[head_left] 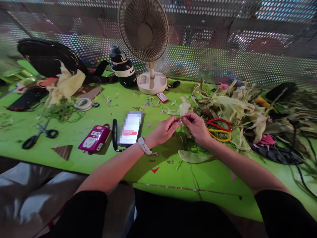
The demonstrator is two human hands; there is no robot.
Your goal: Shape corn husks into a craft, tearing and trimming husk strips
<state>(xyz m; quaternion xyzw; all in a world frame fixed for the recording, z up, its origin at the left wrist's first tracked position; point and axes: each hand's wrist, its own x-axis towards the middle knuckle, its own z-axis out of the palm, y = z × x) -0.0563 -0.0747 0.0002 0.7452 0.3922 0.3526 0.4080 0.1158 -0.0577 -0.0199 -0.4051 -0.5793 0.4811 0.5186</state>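
My left hand (163, 133) and my right hand (197, 128) meet over the green table, fingertips pinched together. A pale corn husk (185, 106) rises from between their fingers, and its lower part hangs below my right hand. The exact pinch point is small and partly covered by the fingers. Just right of my right hand lie scissors with a red handle (220, 124) and a yellow handle (220, 135). Below the hands, a loose husk piece (194, 156) rests flat on the table.
A heap of dry husks (232, 105) covers the right side, near a black tray (277, 153). A fan (151, 82), bottle (125, 71) and black bag (49, 58) stand behind. A phone (130, 127), purple box (95, 138) and black-handled scissors (39, 134) lie left.
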